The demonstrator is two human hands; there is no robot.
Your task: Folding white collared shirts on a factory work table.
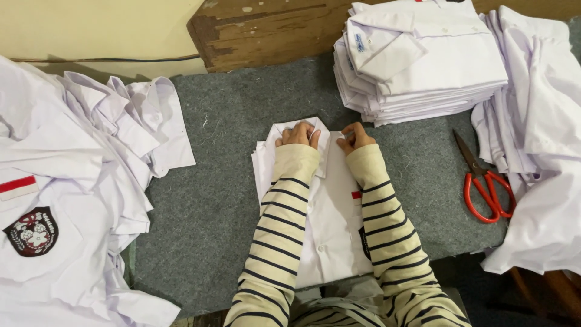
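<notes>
On the grey felt table [230, 121] I press my left hand [298, 134] and right hand [355, 138], fingers curled, onto the white shirt [333, 230] collar, mid-fold, scissors [486, 181] right.

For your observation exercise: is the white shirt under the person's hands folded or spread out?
Folded: the white shirt forms a compact rectangle, sleeves hidden, both hands at its collar.

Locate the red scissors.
In the head view, the red scissors lie on the grey mat at the right, below the folded shirt stack, beside loose white shirts.
</notes>
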